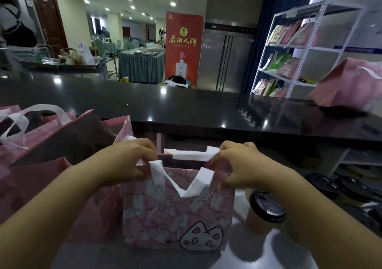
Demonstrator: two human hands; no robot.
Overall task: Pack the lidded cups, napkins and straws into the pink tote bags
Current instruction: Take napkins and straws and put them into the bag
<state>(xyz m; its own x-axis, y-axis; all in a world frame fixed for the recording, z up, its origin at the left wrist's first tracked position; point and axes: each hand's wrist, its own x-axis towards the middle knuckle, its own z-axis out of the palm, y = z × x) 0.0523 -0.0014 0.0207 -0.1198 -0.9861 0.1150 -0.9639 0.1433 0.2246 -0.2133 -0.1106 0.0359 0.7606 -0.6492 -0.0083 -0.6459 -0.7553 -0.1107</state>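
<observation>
A pink tote bag [175, 213] with a cartoon cat print and white handles stands upright on the steel worktop in front of me. My left hand [126, 161] grips the bag's top rim at its left corner. My right hand [237, 161] pinches the rim and a white handle at the right corner. Just right of the bag stands a paper cup with a black lid [264, 213], partly behind my right forearm. The inside of the bag is hidden from view. No napkins or straws show.
Several other pink tote bags [51, 136] stand open at the left. Another pink bag [349, 87] lies on the black counter [186, 107] at the far right. Black lids [339, 186] are stacked low on the right. A white shelf rack [293, 51] holds more bags.
</observation>
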